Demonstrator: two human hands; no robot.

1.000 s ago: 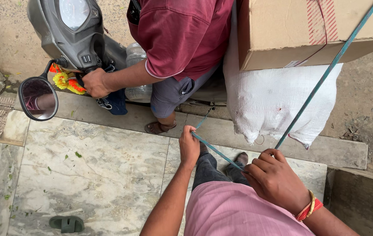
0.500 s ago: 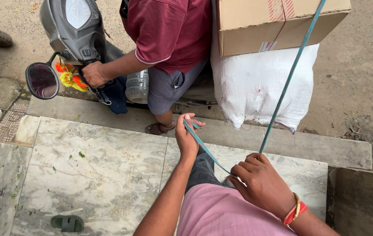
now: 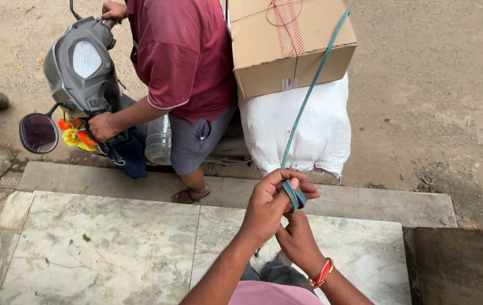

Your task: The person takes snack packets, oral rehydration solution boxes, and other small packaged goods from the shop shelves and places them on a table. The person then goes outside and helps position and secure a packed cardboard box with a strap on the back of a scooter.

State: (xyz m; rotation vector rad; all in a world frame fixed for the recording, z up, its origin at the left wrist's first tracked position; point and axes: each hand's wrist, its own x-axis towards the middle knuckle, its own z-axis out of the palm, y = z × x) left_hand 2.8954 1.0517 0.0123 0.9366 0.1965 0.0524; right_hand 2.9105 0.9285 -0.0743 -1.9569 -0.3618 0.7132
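Teal strap point(image 3: 309, 96): flat, narrow, taut. It runs from the far upper right, over the top edge of the cardboard box point(image 3: 286, 42), down across the front of the white sack point(image 3: 298, 130), to the person's hands near the centre of the view. Its near end is wound in a few loops at the fingertips, just above the stone step.

Left hand point(image 3: 267, 206): closed around the looped strap end, thumb and fingers pinching the coils; firm grasp on the strap.

Right hand point(image 3: 298, 240): sits directly under and behind the left hand, touching it. Fingers curled upward toward the loops; they are mostly covered by the left hand, so I cannot tell whether they grip the strap. Red and gold bangle point(image 3: 321, 274) on this wrist.

Load: the box is brown, bound with thin cord, and rests on top of the sack. Both are stacked on the rear of a scooter point(image 3: 83, 73), to the right of the rider.

Second person: maroon shirt point(image 3: 182, 56), grey shorts, seated astride the scooter, back toward the camera. One hand on the near handlebar at left, the other on the far handlebar at the top edge. One sandalled foot on the kerb.

Scooter details: grey front panel, round mirror point(image 3: 39, 134) at left, orange and yellow flowers point(image 3: 74, 135) beside the near grip.

Ground: pale marble slabs point(image 3: 100, 243) in the near field, grey kerb beyond them, dirt road far and right.
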